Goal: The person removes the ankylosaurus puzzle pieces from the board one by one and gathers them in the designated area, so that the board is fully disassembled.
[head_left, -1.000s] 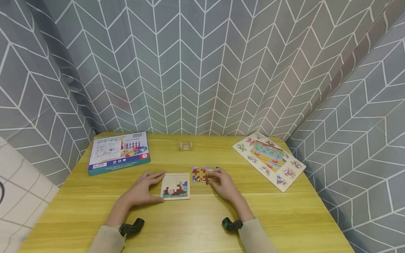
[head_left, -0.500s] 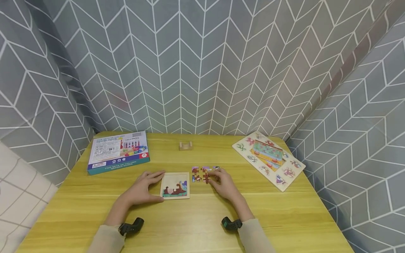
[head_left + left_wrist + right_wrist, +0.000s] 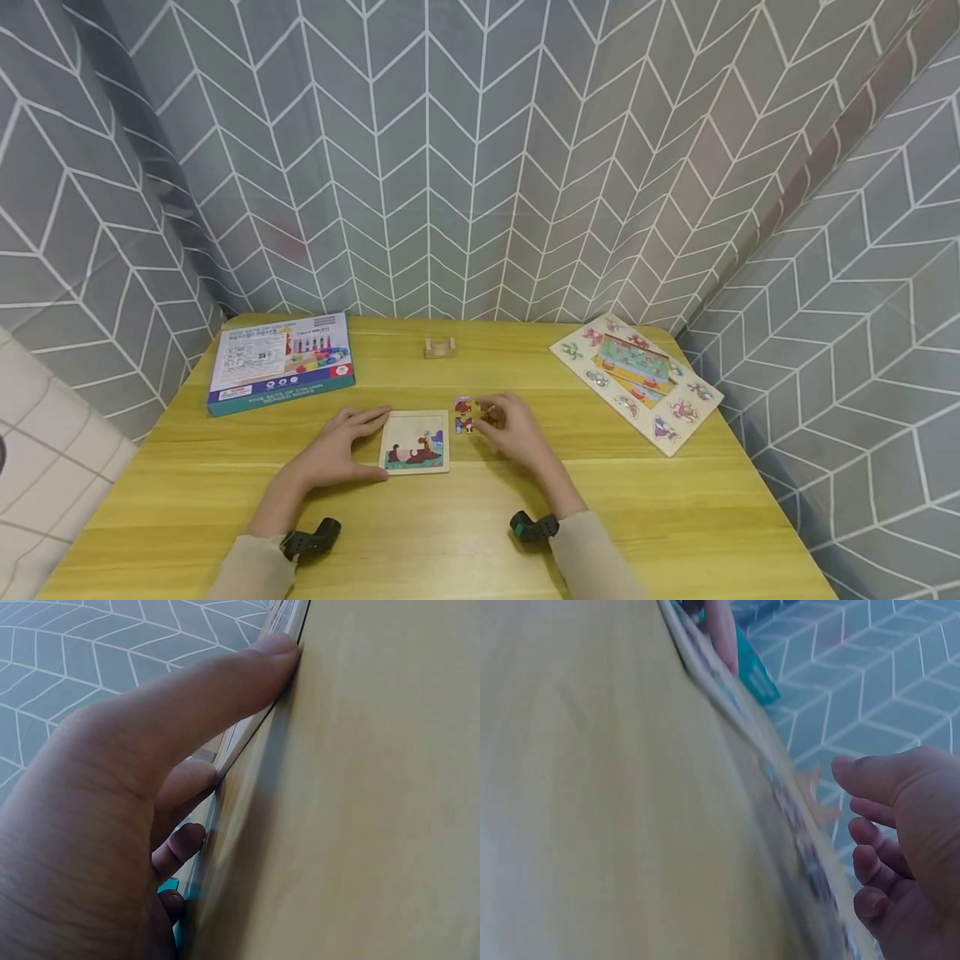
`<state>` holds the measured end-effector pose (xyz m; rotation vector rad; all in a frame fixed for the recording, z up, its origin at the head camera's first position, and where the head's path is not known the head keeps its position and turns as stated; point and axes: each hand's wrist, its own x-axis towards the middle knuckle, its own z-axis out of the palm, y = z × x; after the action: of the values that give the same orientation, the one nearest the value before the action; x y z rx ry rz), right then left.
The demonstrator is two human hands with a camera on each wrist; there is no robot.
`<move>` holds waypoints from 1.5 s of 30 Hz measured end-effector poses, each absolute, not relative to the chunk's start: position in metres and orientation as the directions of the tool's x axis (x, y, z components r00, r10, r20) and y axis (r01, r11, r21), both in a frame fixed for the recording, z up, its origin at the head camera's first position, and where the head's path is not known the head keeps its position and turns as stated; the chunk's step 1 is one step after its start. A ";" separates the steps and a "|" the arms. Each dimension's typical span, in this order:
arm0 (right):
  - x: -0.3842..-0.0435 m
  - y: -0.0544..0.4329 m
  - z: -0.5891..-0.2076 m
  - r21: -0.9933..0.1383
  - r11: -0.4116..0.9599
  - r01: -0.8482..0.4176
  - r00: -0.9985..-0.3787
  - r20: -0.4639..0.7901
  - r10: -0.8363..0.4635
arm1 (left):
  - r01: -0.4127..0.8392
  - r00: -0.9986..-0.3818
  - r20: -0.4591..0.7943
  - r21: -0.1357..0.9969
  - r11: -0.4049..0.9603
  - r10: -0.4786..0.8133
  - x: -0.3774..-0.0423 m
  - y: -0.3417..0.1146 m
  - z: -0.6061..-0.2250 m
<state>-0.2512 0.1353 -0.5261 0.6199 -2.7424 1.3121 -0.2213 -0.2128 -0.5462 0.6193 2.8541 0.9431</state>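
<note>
My left hand (image 3: pixel 341 450) holds the left side of a square wooden puzzle tray (image 3: pixel 417 469), index finger at its far corner and thumb at its near corner. Part of an animal picture fills the tray's lower and right portions; bare wood shows above. In the left wrist view the thumb (image 3: pixel 247 671) presses the tray's edge. Just right of the tray lie loose jigsaw pieces (image 3: pixel 463 415), some hidden under my right hand (image 3: pixel 517 429). The right wrist view shows that hand (image 3: pixel 922 825) above the table, thumb and bent fingers apart, nothing visible between them.
A bead-set box (image 3: pixel 281 362) lies at the back left. A small notched wooden block (image 3: pixel 440 347) stands at the back middle. Toward the right, a pegboard of animal pictures (image 3: pixel 637 383) bears colourful cards. Patterned curtain (image 3: pixel 450 167) hangs behind the table.
My right hand has shifted slightly left, from the right-hand loose pieces to over them, covering more of them. The left hand and the tray stay in place.
</note>
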 end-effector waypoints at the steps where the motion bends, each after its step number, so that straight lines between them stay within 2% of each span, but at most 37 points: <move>1: -0.251 0.130 -0.525 -0.741 0.556 -0.377 -0.915 0.206 -0.347 | 0.353 -0.916 0.055 0.584 0.731 0.398 -0.221 -0.213 -0.547; 8: -0.244 0.092 -0.521 -0.751 0.524 -0.402 -0.890 0.185 -0.417 | 0.357 -0.915 0.059 0.578 0.734 0.399 -0.222 -0.213 -0.548; 15: -0.232 0.072 -0.526 -0.667 0.604 -0.436 -0.871 0.143 -0.471 | 0.374 -0.909 0.072 0.580 0.724 0.411 -0.222 -0.213 -0.547; 23: -0.228 0.068 -0.531 -0.539 0.686 -0.489 -0.858 0.155 -0.490 | 0.375 -0.908 0.072 0.579 0.724 0.412 -0.222 -0.213 -0.546; 45: -0.228 0.074 -0.529 -0.553 0.665 -0.502 -0.847 0.158 -0.508 | 0.358 -0.912 0.056 0.592 0.722 0.406 -0.221 -0.213 -0.543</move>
<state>-0.2283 0.0738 -0.5286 0.8717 -2.8753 0.9506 -0.2210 -0.2128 -0.5428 0.6313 2.8430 0.9521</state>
